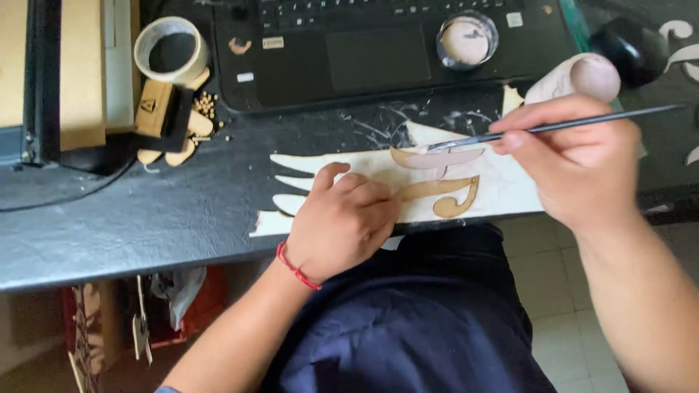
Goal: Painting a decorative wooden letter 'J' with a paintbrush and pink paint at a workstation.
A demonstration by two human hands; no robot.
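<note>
— Where is the wooden note cutout now?

— I see it on the white paper, just beside the left hand, which presses flat on the paper with fingers spread, gripping nothing.

— And the painting?

— The right hand is closed around a thin brush; its tip touches the upper part of the cutout. I judge this upper part is coated pale, and the lower part is bare wood, so about half remains.

— Anything beyond the hands?

— A small jar on the laptop.
</note>
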